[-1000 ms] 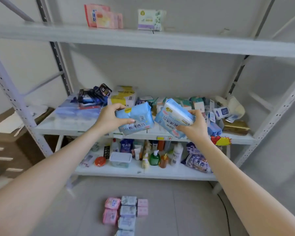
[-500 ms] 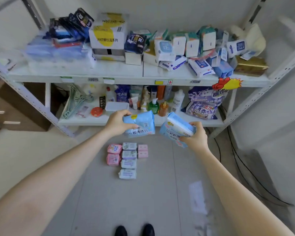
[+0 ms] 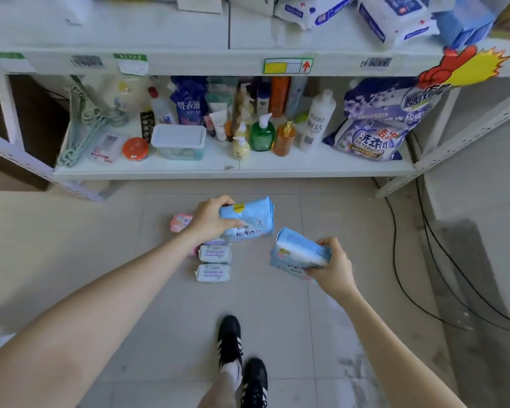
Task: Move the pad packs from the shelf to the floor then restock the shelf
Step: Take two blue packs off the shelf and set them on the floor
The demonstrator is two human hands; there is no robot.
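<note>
Left hand (image 3: pixel 209 220) clamped on blue pack (image 3: pixel 249 220): thumb across its face, fingers curled over the top edge, held over the floor (image 3: pixel 277 304). Right hand (image 3: pixel 333 266) grips second pack (image 3: pixel 298 254) at 4 o'clock from the first, tilted, fingers wrapped round its end. Floor packs (image 3: pixel 214 254) at 7 o'clock of the blue pack, partly hidden by it. Shelf (image 3: pixel 233 173) at 12, shoes (image 3: pixel 242 360) at 6.
</note>
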